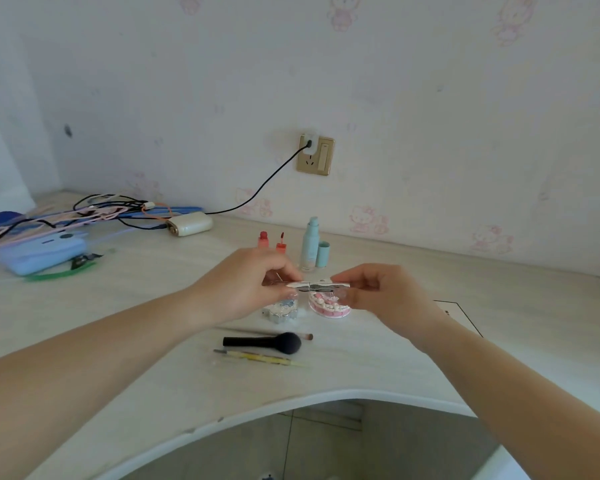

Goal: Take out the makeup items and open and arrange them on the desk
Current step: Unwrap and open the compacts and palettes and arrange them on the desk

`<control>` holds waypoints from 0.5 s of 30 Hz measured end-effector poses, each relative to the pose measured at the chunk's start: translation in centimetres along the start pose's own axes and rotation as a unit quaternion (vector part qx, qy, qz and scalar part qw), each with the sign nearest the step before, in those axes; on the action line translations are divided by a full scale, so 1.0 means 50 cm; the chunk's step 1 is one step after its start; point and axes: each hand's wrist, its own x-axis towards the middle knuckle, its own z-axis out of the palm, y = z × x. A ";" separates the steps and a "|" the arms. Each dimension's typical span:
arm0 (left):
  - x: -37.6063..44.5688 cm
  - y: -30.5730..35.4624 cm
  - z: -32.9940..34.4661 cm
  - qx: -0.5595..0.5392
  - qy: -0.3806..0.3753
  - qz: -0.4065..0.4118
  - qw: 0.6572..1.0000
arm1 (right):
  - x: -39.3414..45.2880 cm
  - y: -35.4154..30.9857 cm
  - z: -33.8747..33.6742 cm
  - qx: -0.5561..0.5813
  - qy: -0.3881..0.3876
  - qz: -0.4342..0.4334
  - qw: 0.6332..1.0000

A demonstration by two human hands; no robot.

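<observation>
Silver compact [309, 285], pinched at each end by left hand [243, 285] and right hand [383, 289], could slip and strike the open palettes [329, 306] below

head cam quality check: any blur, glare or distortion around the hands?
Head view: soft daylight, no hard shadows or glare; wide-angle bending curves the desk edge; left hand and right hand are slightly soft, and the small silver case they pinch is too blurred for detail; the black makeup brush reads clearly.
</observation>
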 end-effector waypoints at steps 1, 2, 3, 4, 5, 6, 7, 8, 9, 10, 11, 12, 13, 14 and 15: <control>-0.011 -0.007 -0.004 0.005 0.010 0.000 1.000 | 0.002 0.002 0.013 0.013 -0.008 -0.001 1.000; -0.013 -0.007 -0.003 0.010 0.019 0.006 1.000 | -0.001 -0.001 0.017 0.037 -0.011 0.006 0.999; -0.016 -0.009 -0.003 0.017 0.029 0.011 0.999 | -0.002 -0.002 0.021 0.058 -0.018 0.017 0.998; -0.022 -0.012 -0.006 0.027 0.038 0.017 0.999 | -0.002 -0.007 0.029 0.069 -0.033 0.035 0.996; -0.024 -0.014 -0.007 0.039 0.041 0.027 0.998 | -0.003 -0.009 0.034 0.069 -0.049 0.054 0.995; -0.026 -0.015 -0.006 0.052 0.039 0.038 0.997 | -0.005 -0.010 0.040 0.065 -0.063 0.075 0.993; -0.030 -0.016 -0.007 0.062 0.035 0.046 0.996 | -0.005 -0.009 0.045 0.058 -0.075 0.089 0.992; -0.033 -0.017 -0.007 0.069 0.029 0.050 0.996 | -0.004 -0.008 0.049 0.050 -0.078 0.093 0.991; -0.036 -0.020 -0.008 0.071 0.026 0.052 0.996 | -0.003 -0.005 0.052 0.043 -0.076 0.087 0.992; -0.039 -0.022 -0.008 0.072 0.024 0.054 0.996 | -0.003 -0.004 0.054 0.041 -0.071 0.074 0.994; -0.043 -0.026 -0.008 0.070 0.023 0.054 0.996 | -0.004 -0.002 0.056 0.034 -0.068 0.053 0.996; -0.047 -0.031 -0.008 0.066 0.019 0.052 0.996 | -0.004 0.001 0.057 0.018 -0.063 0.026 0.997; -0.051 -0.035 -0.006 0.061 0.013 0.048 0.997 | -0.007 0.003 0.057 -0.005 -0.055 0.003 0.998; -0.055 -0.039 -0.003 0.052 0.008 0.041 0.998 | -0.009 0.006 0.060 -0.038 -0.038 -0.021 0.998; -0.059 -0.043 -0.001 0.041 0.008 0.030 0.999 | -0.014 0.003 0.064 -0.060 -0.022 -0.040 0.997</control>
